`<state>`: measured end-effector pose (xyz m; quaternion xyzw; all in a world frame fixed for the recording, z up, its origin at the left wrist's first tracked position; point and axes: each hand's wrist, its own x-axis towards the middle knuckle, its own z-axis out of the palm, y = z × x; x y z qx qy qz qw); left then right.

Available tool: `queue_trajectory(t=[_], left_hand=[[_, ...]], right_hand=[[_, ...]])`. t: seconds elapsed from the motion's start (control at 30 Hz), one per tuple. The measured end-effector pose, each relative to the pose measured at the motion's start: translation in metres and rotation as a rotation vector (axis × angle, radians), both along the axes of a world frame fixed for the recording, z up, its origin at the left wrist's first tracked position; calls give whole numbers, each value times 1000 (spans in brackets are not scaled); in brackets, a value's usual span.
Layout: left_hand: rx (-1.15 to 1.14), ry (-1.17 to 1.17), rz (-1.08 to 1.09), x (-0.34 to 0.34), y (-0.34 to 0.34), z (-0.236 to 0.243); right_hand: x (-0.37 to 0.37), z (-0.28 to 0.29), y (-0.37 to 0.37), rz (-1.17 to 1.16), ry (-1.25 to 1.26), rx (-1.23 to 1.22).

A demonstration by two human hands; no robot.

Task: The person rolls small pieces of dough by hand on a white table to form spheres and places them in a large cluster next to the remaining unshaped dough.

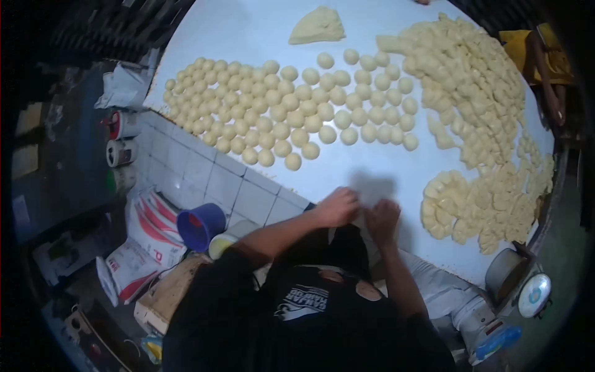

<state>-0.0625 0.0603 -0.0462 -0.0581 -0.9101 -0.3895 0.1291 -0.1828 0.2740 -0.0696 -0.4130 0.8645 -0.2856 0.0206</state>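
Observation:
My left hand point(339, 206) and my right hand point(382, 218) are side by side at the near edge of the white table point(347, 160). Both are curled closed, with a small gap between them. What they hold, if anything, is hidden, and a blurred grey shadow falls on the table just past them. Beyond the left hand, many round dough balls point(292, 162) spread in loose rows toward the left. To the right of my right hand lie flattened, overlapping dough pieces point(445, 201). A larger heap of dough pieces point(468, 80) covers the far right.
A big dough lump point(317, 26) sits at the far side. Below the tiled table side point(223, 186) stand a purple bucket point(201, 227) and printed sacks point(139, 248). A metal pot point(505, 273) and a scale point(534, 295) are at lower right. Another person's arm point(545, 77) shows at the right.

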Motion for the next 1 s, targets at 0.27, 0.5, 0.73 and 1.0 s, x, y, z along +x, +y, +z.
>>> queue_trajectory(t=[0.27, 0.5, 0.73, 1.0], left_hand=[[-97, -150, 94, -50, 0, 6], [-294, -85, 67, -62, -80, 11], [-104, -123, -35, 5, -51, 8], [-11, -84, 200, -4, 21, 8]], right_hand=[[-36, 8, -67, -311, 113, -23], [-62, 27, -24, 0, 159, 122], [-32, 28, 30, 238, -200, -52], [-9, 27, -8, 106, 98, -10]])
